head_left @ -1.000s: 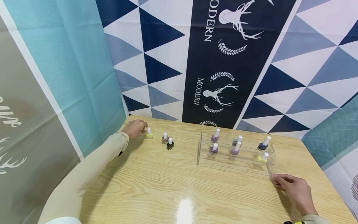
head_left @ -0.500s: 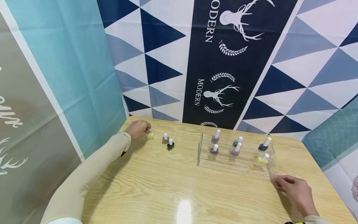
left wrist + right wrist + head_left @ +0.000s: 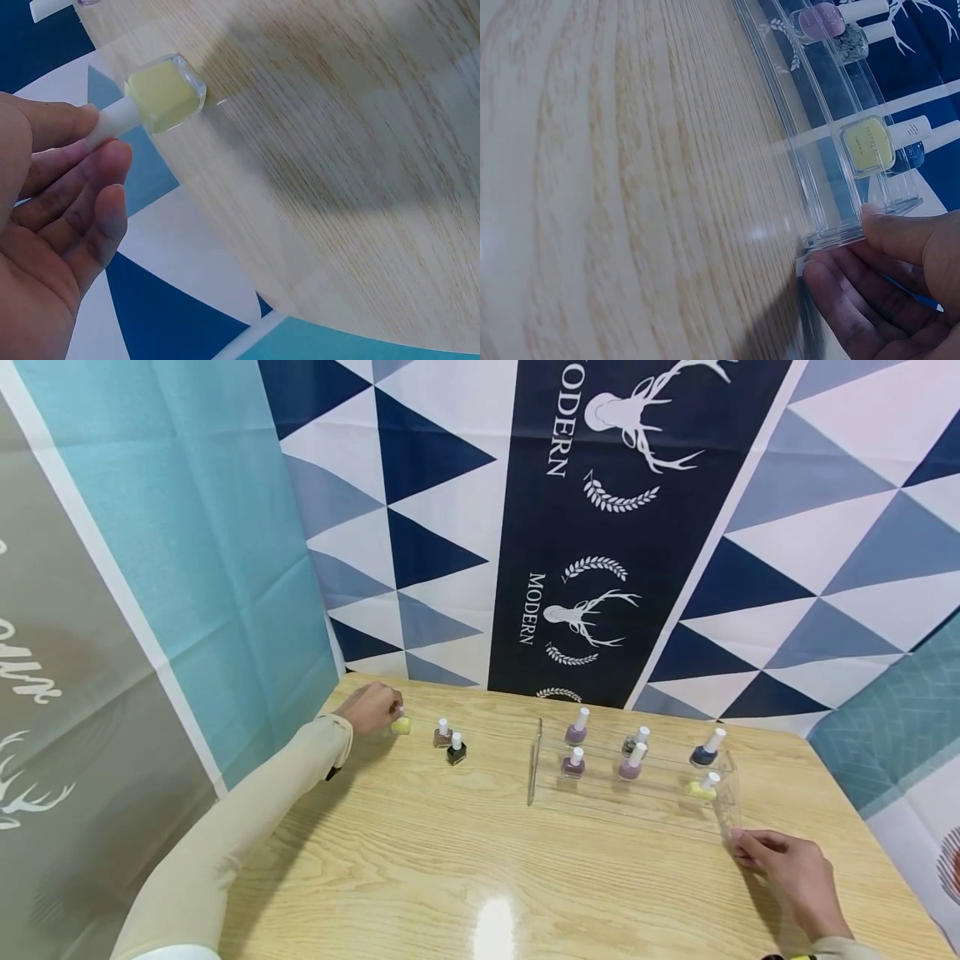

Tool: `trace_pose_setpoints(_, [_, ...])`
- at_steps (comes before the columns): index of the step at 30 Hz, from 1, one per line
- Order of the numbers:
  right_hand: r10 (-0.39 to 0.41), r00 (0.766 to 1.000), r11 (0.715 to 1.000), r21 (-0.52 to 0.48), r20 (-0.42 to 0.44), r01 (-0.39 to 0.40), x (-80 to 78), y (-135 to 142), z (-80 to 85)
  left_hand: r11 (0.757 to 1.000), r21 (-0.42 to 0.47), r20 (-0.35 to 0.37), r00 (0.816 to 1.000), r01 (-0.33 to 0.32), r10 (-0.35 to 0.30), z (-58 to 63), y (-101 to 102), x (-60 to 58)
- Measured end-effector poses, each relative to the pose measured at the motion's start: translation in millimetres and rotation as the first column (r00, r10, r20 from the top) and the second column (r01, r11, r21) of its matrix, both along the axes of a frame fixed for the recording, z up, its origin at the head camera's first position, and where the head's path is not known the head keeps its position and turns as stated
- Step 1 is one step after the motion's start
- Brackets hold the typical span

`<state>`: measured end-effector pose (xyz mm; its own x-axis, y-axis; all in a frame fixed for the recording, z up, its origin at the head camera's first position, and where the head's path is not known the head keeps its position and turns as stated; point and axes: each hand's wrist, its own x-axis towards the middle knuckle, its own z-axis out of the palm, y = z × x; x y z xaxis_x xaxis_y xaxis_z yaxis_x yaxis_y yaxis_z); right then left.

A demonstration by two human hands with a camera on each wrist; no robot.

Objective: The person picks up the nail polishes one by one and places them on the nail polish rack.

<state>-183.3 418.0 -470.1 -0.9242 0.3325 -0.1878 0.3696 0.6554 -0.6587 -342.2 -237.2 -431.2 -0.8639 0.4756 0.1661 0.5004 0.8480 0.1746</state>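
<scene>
My left hand (image 3: 372, 707) pinches the white cap of a yellow nail polish bottle (image 3: 166, 93) between thumb and fingers at the table's far left. The bottle's square glass body points away from the palm. At the right, my right hand (image 3: 791, 872) grips the near corner of a clear acrylic display rack (image 3: 832, 238), thumb on top and fingers beneath. Standing in the rack are several white-capped bottles, among them another yellow bottle (image 3: 870, 146), a dark blue one (image 3: 703, 755) and a mauve one (image 3: 577, 733).
Two bottles stand on the wooden table (image 3: 420, 843) right of my left hand: a brownish one (image 3: 442, 737) and a black one (image 3: 456, 752). Patterned fabric (image 3: 442, 527) rises behind the table's back edge, with teal cloth (image 3: 247, 568) on the left.
My left hand has moved slightly right onto the yellow nail polish bottle and taken its cap; the bottle now leans a little. My right hand keeps its place on the rack.
</scene>
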Motion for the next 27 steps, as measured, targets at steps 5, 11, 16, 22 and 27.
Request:
trace_pose_setpoints(5, [0.002,1.0,1.0,-0.025,-0.013,-0.003,-0.9,0.5,-3.2,1.0,-0.013,0.008,1.0,-0.012,0.012,2.2,-0.6,2.6])
trace_pose_setpoints(11, [0.003,1.0,1.0,-0.023,-0.008,-0.003,-0.1,2.2,-4.0,1.0,-0.01,0.007,1.0,-0.003,0.003,4.9,-2.3,4.5])
trace_pose_setpoints(16, [-0.003,1.0,1.0,-0.003,-0.007,0.003,0.3,1.1,-2.5,1.0,-0.012,0.019,1.0,-0.008,0.009,8.9,-2.9,7.8])
trace_pose_setpoints(22, [-0.008,1.0,1.0,-0.001,0.007,0.008,0.5,0.5,-3.0,0.999,-0.023,0.013,1.0,0.024,-0.024,13.0,-1.7,13.5])
trace_pose_setpoints(27, [-0.004,1.0,1.0,0.009,0.006,0.004,-0.6,1.4,-3.0,0.998,-0.021,-0.018,0.998,0.057,-0.057,16.6,1.9,18.5])
